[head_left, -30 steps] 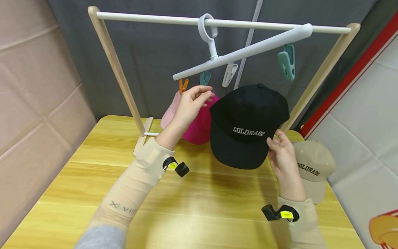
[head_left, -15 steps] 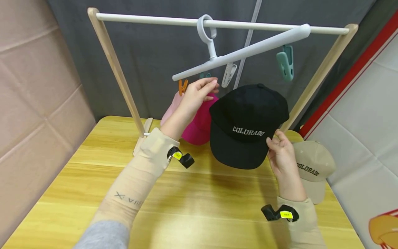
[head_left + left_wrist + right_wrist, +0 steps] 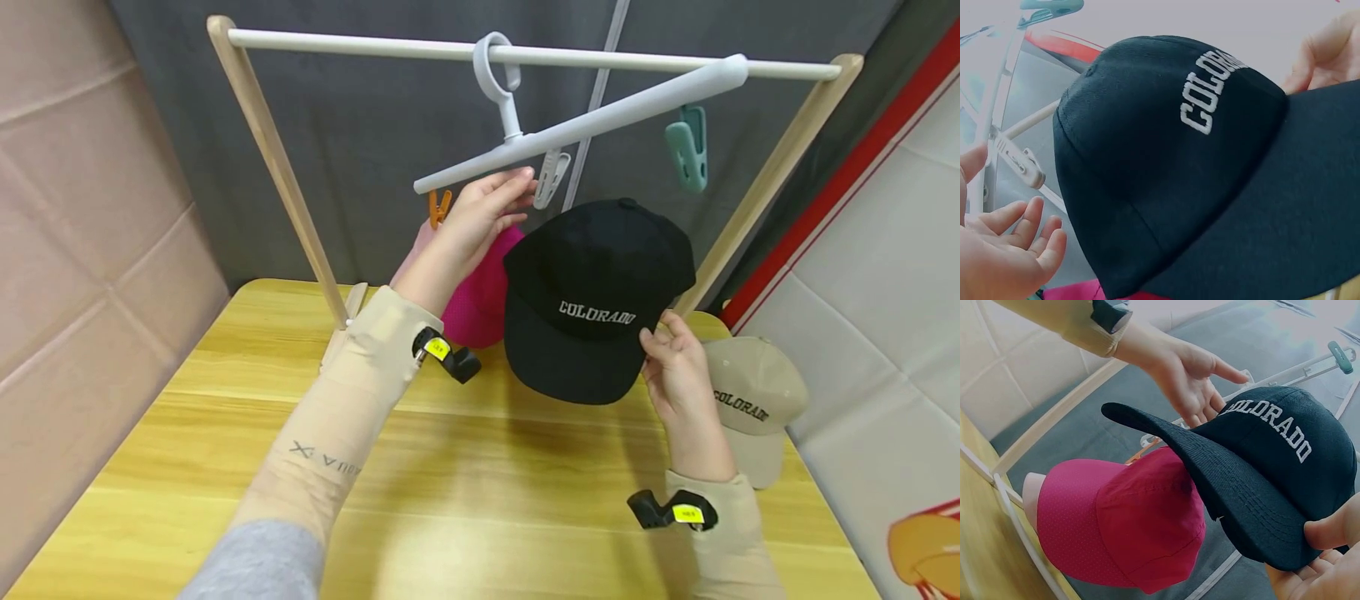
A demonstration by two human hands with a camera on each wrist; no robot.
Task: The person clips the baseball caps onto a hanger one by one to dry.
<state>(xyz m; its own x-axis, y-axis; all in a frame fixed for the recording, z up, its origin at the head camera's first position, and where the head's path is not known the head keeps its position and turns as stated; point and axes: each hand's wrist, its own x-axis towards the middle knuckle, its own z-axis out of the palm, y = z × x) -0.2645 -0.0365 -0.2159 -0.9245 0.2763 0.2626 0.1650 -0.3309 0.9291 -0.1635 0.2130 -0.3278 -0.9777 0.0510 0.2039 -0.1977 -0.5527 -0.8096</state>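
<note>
Cap (image 3: 592, 275) held at brim by right hand (image 3: 678, 362), left hand (image 3: 483, 212) beside white clip (image 3: 552, 179)

The cap is black, lettered COLORADO in white. It is held above the table (image 3: 450, 467), below the hanger (image 3: 622, 108), crown uppermost and brim sloping down toward the wearer of the head camera. The right hand pinches the brim's edge, thumb on the upper face and fingers beneath. The left hand is spread and carries nothing; thumb and fingers stand apart, just beside the white clip on the hanger.

The hanger is hooked over a white rail (image 3: 360, 43) and tilts in view. An orange clip (image 3: 438, 208) is at its left end, at the top of a pale pink cap (image 3: 408, 254); a teal clip (image 3: 690, 150) hangs near its right end. A magenta cap (image 3: 480, 300) is partly hidden behind the left hand and forearm. A beige cap (image 3: 753, 383) is at the table's right side, beyond the right hand.
</note>
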